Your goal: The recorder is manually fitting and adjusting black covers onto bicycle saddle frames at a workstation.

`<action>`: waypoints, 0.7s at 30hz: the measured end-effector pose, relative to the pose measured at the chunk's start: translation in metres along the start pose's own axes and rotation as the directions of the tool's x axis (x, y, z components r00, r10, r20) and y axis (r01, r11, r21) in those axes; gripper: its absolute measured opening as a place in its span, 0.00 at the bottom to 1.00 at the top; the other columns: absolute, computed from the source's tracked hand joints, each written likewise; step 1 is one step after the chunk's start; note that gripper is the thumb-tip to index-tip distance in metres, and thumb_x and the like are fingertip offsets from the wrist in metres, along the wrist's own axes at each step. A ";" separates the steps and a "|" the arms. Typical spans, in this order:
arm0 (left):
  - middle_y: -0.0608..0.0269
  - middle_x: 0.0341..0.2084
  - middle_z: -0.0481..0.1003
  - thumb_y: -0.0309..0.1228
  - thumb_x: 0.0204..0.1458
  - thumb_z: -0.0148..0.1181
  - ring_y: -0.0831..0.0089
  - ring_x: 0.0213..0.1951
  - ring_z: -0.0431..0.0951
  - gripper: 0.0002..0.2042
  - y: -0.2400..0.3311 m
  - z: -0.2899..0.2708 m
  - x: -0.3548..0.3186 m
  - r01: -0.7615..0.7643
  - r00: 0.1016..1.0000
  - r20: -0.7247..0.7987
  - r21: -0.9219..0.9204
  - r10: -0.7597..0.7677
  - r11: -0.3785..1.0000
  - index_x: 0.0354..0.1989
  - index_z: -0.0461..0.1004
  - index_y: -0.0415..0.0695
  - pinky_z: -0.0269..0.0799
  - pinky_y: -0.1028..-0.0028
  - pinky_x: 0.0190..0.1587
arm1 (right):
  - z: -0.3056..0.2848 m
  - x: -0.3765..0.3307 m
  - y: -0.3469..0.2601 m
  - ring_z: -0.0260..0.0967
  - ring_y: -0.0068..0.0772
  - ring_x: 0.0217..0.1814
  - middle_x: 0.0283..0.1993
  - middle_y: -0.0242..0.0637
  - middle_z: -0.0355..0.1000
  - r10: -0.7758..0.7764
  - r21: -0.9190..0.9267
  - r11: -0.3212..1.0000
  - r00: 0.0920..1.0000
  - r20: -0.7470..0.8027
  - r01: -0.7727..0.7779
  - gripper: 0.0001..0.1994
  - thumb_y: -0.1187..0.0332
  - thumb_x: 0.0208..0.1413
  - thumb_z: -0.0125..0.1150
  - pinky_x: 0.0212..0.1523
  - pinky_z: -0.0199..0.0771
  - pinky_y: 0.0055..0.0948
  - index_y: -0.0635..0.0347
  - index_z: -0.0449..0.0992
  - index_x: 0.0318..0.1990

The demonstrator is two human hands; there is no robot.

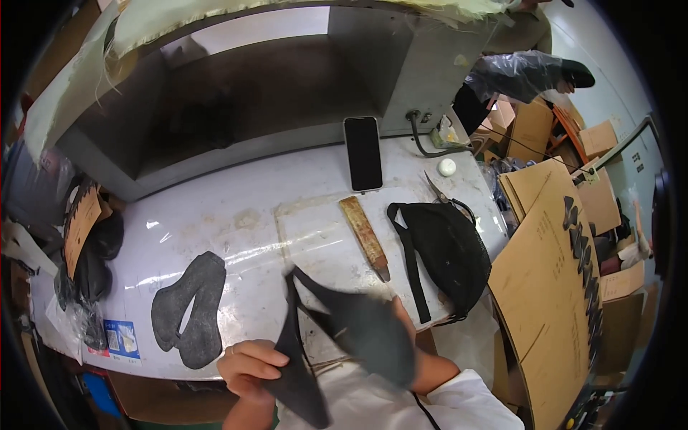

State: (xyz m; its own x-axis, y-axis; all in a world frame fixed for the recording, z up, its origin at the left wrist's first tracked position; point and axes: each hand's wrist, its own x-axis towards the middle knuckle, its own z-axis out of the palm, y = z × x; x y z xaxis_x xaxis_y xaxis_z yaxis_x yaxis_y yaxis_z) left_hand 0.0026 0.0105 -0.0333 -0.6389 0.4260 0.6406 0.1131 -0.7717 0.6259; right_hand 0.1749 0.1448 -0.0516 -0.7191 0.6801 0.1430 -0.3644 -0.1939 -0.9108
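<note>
A dark, soft shoe upper [365,337] hangs between my hands near the table's front edge. Its two long flaps meet in a point at the far end and spread apart toward me; the right flap is smeared by motion. My left hand [247,365] pinches the left flap between thumb and fingers. Behind the right flap, my right hand [405,322] holds its outer side, with most of its fingers hidden. To the left, a similar grey piece [190,312] lies flat on the white table [247,215], with a narrow slit in its middle.
Right of centre lie a worn tube [364,239], a black pouch [451,254], scissors [435,188] and a phone [363,154]. A grey metal housing [437,72] stands behind. Cardboard [545,287] leans at the right. Another person's hand holds a plastic-wrapped black boot [523,75] at the far right.
</note>
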 end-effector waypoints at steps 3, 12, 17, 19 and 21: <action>0.43 0.41 0.75 0.25 0.43 0.69 0.66 0.27 0.79 0.14 0.021 -0.003 0.010 0.443 0.893 -0.012 0.200 -0.450 0.874 0.38 0.73 0.36 0.74 0.74 0.28 | -0.001 0.019 -0.005 0.71 0.38 0.47 0.43 0.46 0.72 0.409 0.687 0.625 0.905 0.117 -0.371 0.14 0.62 0.68 0.43 0.48 0.73 0.34 0.65 0.70 0.46; 0.48 0.39 0.78 0.15 0.39 0.71 0.71 0.34 0.80 0.34 0.037 -0.022 0.028 0.807 0.413 0.291 0.322 -0.863 0.495 0.59 0.67 0.36 0.77 0.74 0.38 | -0.018 0.011 -0.014 0.71 0.21 0.39 0.39 0.30 0.75 0.423 0.098 0.870 0.833 0.357 -0.484 0.09 0.72 0.60 0.58 0.40 0.72 0.24 0.65 0.75 0.46; 0.62 0.26 0.77 0.22 0.46 0.70 0.77 0.31 0.77 0.41 0.043 0.029 0.048 0.811 0.332 0.319 0.383 -0.888 0.441 0.69 0.55 0.40 0.72 0.76 0.35 | -0.004 0.014 -0.016 0.67 0.18 0.38 0.36 0.29 0.74 0.406 -0.239 0.914 0.762 0.504 -0.329 0.08 0.74 0.56 0.59 0.37 0.69 0.23 0.67 0.75 0.41; 0.65 0.21 0.74 0.22 0.47 0.70 0.81 0.27 0.74 0.43 0.038 0.028 0.040 0.755 0.379 0.287 0.454 -0.880 0.473 0.71 0.50 0.42 0.68 0.80 0.30 | 0.007 0.023 -0.038 0.67 0.17 0.40 0.35 0.30 0.73 0.403 -0.207 0.915 0.826 0.394 -0.347 0.04 0.77 0.54 0.58 0.37 0.68 0.23 0.67 0.76 0.36; 0.66 0.20 0.72 0.22 0.48 0.69 0.83 0.24 0.70 0.41 0.036 0.020 0.031 0.678 0.521 0.343 0.389 -0.781 0.623 0.70 0.52 0.42 0.64 0.82 0.26 | 0.006 0.029 -0.040 0.67 0.26 0.39 0.32 0.36 0.72 0.397 -0.210 0.915 0.859 0.324 -0.344 0.07 0.74 0.53 0.58 0.37 0.67 0.29 0.68 0.73 0.25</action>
State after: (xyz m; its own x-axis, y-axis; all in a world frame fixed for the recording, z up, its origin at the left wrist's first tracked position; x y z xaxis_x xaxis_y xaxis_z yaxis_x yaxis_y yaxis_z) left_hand 0.0017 0.0057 0.0178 -0.1599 0.9871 -0.0024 -0.0669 -0.0084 0.9977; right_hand 0.1651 0.1686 -0.0089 -0.9540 0.2778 -0.1132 0.0379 -0.2627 -0.9641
